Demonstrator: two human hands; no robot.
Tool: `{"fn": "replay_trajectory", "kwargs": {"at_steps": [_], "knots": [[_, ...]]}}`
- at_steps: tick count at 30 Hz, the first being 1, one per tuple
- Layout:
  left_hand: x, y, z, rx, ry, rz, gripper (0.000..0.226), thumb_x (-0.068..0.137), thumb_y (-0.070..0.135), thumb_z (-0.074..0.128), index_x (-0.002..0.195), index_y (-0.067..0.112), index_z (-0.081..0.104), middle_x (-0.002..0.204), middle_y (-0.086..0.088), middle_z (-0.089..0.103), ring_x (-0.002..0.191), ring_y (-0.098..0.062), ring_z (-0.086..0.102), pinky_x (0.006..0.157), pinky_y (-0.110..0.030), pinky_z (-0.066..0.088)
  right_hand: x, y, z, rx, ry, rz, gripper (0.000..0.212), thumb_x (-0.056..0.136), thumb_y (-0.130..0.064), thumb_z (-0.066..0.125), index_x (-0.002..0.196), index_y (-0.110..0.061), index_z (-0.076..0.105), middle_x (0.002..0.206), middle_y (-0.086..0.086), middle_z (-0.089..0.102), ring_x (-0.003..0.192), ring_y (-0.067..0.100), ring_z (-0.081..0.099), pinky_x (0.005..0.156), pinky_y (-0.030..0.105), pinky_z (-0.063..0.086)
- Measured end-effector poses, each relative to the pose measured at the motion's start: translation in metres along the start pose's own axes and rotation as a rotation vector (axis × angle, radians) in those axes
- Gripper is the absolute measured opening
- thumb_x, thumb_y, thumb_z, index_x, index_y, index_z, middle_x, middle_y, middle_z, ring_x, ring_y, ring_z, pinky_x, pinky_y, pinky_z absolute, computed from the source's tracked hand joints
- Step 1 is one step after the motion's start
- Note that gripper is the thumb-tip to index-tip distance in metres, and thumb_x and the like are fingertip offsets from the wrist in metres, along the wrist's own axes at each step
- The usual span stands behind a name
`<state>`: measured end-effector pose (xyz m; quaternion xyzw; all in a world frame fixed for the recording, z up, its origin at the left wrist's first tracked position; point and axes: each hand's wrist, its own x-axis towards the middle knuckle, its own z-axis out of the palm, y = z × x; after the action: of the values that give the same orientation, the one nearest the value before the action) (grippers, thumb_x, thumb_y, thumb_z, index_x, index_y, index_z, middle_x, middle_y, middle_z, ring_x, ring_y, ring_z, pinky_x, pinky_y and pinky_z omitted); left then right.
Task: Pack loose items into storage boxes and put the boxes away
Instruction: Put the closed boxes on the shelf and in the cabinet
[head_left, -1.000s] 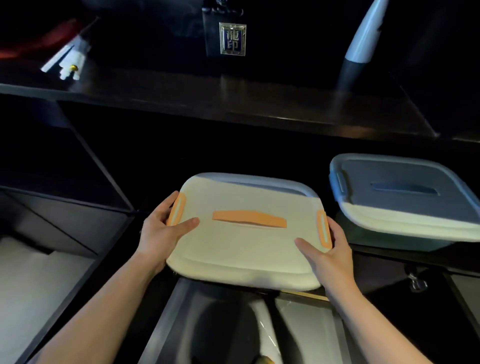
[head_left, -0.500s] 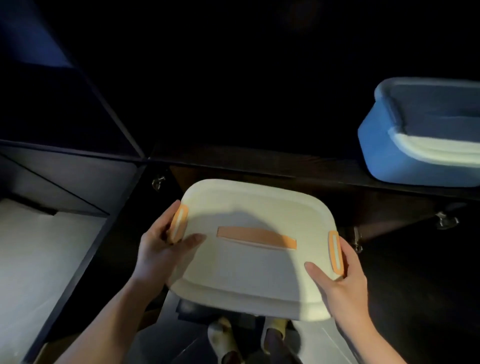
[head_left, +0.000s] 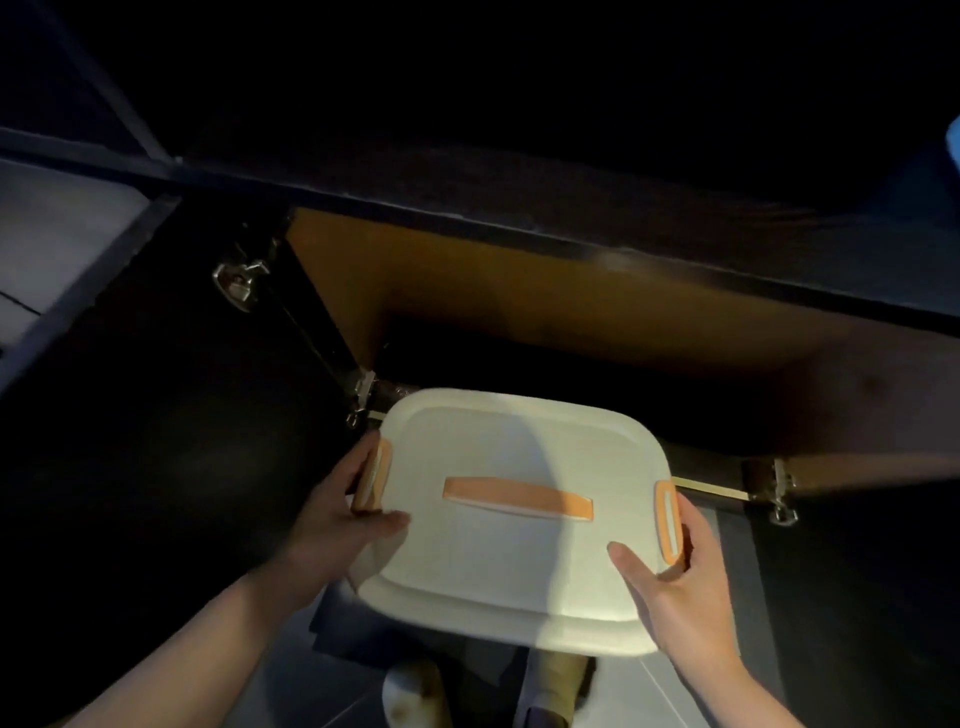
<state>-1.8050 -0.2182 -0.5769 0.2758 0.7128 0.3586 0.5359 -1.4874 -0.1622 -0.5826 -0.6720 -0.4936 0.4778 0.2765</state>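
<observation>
A cream storage box (head_left: 511, 566) with an orange top handle and orange side clips is held low in front of an open lower cabinet compartment (head_left: 519, 322). My left hand (head_left: 337, 514) grips its left side at the clip, thumb on the lid. My right hand (head_left: 675, 577) grips the right side by the other clip, thumb on the lid. The box's body under the lid is hidden.
The dark cabinet has open doors on metal hinges, a left hinge (head_left: 236, 280) and a right hinge (head_left: 774, 488). A shelf edge (head_left: 519, 228) runs above the compartment. A sliver of the blue box (head_left: 955, 148) shows at the far right. My feet (head_left: 415, 691) stand on the floor below.
The box has been lowered from the shelf level down to the lower compartment's opening. The view has tilted down, and the blue box has slid almost out of view.
</observation>
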Motion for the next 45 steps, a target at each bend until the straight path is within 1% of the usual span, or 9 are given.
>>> {"fn": "replay_trajectory", "kwargs": {"at_steps": [6,15,21,27,30,32,35,38,45], "knots": [[0.078,-0.073,0.030,-0.031,-0.008,-0.031,0.083,0.050,0.003,0.074,0.120,0.038,0.044,0.093,0.020,0.067,0.083,0.017,0.058,0.068,-0.008,0.048,0.071,0.079,0.044,0.024,-0.026,0.072,0.074,0.065,0.008,0.081,0.122,-0.026,0.048,0.113,-0.008,0.059,0.104,0.011,0.058,0.090,0.037,0.050],[0.228,-0.131,0.051,-0.013,-0.038,-0.022,0.117,0.029,0.033,0.080,0.138,0.033,0.039,0.133,-0.001,0.054,0.122,-0.022,0.051,0.101,-0.046,0.045,0.182,0.140,0.088,-0.075,-0.021,0.107,0.071,0.073,-0.007,0.081,0.129,-0.027,0.042,0.119,0.000,0.061,0.111,0.022,0.059,0.101,0.046,0.047],[0.295,-0.135,0.063,-0.003,0.053,0.052,0.097,0.063,-0.011,0.075,0.144,0.024,0.033,0.136,-0.003,0.048,0.126,-0.023,0.045,0.105,-0.044,0.040,0.256,0.151,0.115,-0.105,-0.083,0.076,0.073,0.078,-0.008,0.076,0.138,-0.022,0.037,0.121,-0.006,0.055,0.118,0.018,0.054,0.103,0.048,0.046],[0.343,-0.127,0.065,0.078,0.091,0.090,0.072,0.077,-0.004,0.069,0.140,0.015,0.041,0.128,-0.010,0.055,0.119,-0.026,0.051,0.097,-0.037,0.043,0.301,0.165,0.133,-0.152,-0.063,0.180,0.068,0.067,-0.045,0.081,0.123,-0.039,0.042,0.125,0.000,0.055,0.114,0.026,0.059,0.098,0.054,0.048],[0.337,-0.120,0.081,0.341,0.165,0.189,0.061,0.085,0.004,0.063,0.141,0.011,0.038,0.141,-0.013,0.041,0.131,-0.027,0.037,0.104,-0.032,0.031,0.298,0.147,0.137,-0.454,-0.056,0.135,0.073,0.072,-0.055,0.074,0.130,-0.022,0.045,0.135,0.008,0.047,0.126,0.028,0.046,0.110,0.047,0.035],[0.313,-0.128,0.093,0.643,0.176,0.396,0.057,0.089,0.024,0.060,0.142,0.017,0.041,0.152,-0.007,0.029,0.141,-0.024,0.022,0.112,-0.030,0.018,0.274,0.127,0.136,-0.739,-0.012,-0.168,0.059,0.089,-0.049,0.059,0.137,-0.018,0.045,0.139,0.008,0.044,0.133,0.027,0.036,0.111,0.040,0.026],[0.278,-0.154,0.105,0.873,0.065,0.629,0.063,0.083,0.056,0.046,0.136,0.022,0.051,0.149,0.001,0.038,0.138,-0.015,0.022,0.114,-0.034,0.014,0.235,0.118,0.140,-0.948,-0.373,-0.456,0.062,0.092,-0.063,0.036,0.148,-0.039,0.025,0.158,-0.011,0.010,0.147,0.016,0.007,0.118,0.033,0.008],[0.271,-0.164,0.108,0.897,0.085,0.642,0.054,0.084,0.045,0.053,0.134,0.025,0.052,0.146,0.004,0.044,0.138,-0.014,0.027,0.113,-0.030,0.011,0.232,0.130,0.150,-1.141,-0.517,-0.403,0.067,0.087,-0.068,0.013,0.150,-0.045,0.004,0.156,-0.015,-0.014,0.148,0.015,-0.012,0.117,0.031,-0.005],[0.315,-0.133,0.106,0.945,0.037,0.522,0.057,0.088,0.028,0.062,0.141,0.027,0.042,0.153,0.008,0.030,0.144,-0.013,0.018,0.114,-0.028,0.006,0.267,0.125,0.172,-1.190,-0.476,-0.374,0.061,0.097,-0.057,0.023,0.152,-0.039,0.003,0.162,-0.004,-0.003,0.149,0.021,-0.008,0.122,0.038,0.005]]}}
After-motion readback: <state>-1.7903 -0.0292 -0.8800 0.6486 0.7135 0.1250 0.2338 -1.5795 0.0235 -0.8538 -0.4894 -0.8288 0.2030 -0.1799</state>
